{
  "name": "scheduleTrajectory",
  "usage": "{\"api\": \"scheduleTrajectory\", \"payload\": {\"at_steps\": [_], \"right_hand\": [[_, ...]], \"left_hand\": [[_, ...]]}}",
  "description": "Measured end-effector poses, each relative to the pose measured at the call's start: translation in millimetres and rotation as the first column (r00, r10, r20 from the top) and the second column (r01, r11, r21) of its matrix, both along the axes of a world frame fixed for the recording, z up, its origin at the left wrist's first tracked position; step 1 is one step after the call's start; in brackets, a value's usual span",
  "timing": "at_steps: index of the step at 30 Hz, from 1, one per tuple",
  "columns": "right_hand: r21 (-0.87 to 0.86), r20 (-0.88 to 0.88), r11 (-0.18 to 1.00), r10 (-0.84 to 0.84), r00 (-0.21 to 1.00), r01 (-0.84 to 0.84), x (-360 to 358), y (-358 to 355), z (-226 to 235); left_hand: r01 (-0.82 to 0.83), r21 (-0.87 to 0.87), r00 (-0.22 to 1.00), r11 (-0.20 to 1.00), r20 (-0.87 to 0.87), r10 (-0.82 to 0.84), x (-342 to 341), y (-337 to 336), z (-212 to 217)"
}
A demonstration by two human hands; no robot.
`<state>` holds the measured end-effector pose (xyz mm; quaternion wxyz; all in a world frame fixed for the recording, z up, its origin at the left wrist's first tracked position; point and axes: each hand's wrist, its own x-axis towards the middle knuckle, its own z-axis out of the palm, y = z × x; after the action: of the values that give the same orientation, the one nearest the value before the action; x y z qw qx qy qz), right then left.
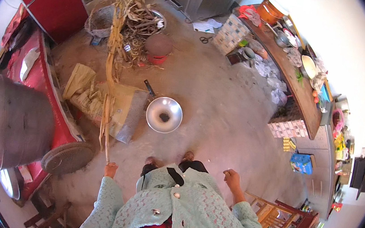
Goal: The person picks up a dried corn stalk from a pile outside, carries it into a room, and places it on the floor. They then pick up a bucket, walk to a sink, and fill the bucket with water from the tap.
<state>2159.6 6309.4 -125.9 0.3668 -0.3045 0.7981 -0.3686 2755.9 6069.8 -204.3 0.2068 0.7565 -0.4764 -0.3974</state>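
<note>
My left hand [111, 169] is shut on the lower end of a long dry stalk bundle [111, 74], which runs up from the hand toward a heap of dry stalks and twigs [137, 16] at the far side. My right hand [231, 179] hangs loosely closed at my right side with nothing visible in it. Both arms wear pale green knitted sleeves. On the floor ahead of my feet lies a round metal pan [164, 114] with a dark handle.
A large metal pot [12, 121] sits on a red table [52, 94] at left, with a woven round tray [67, 157] beside it. Yellow sacks [92, 97] lie by the stalks. A long wooden counter [292, 77] with kitchenware runs at right; wooden chairs [279, 215] stand near my right.
</note>
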Motion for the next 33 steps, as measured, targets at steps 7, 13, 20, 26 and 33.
{"api": "scheduleTrajectory", "payload": {"at_steps": [7, 13, 20, 26, 33], "right_hand": [[0.155, -0.069, 0.987, -0.041, 0.997, 0.051, 0.7, 28.7, -39.5], [-0.09, -0.25, 0.993, 0.056, 0.967, -0.081, -60.4, -12.8, -103.8], [-0.311, 0.3, 0.924, -0.128, 0.945, 0.224, -190.7, -90.4, -106.7], [-0.281, 0.054, 0.955, -0.082, 0.995, 0.094, -289.3, -119.5, -104.5], [-0.349, 0.045, 0.935, -0.05, 0.998, 0.063, -333.2, -176.3, -97.2]], "left_hand": [[0.724, 0.322, 0.058, 0.61, 0.853, -0.519, -8.6, -16.6, -19.5], [0.307, 0.14, 0.904, 0.941, 0.267, -0.334, -68.1, -20.6, 18.6], [0.823, 0.16, 0.372, 0.545, 0.573, -0.73, -136.0, 4.2, 94.1], [0.41, 0.359, 0.766, 0.838, 0.362, -0.53, -196.9, 15.6, 119.7], [0.103, 0.426, 0.926, 0.899, 0.289, -0.243, -247.6, 10.9, 116.9]]}}
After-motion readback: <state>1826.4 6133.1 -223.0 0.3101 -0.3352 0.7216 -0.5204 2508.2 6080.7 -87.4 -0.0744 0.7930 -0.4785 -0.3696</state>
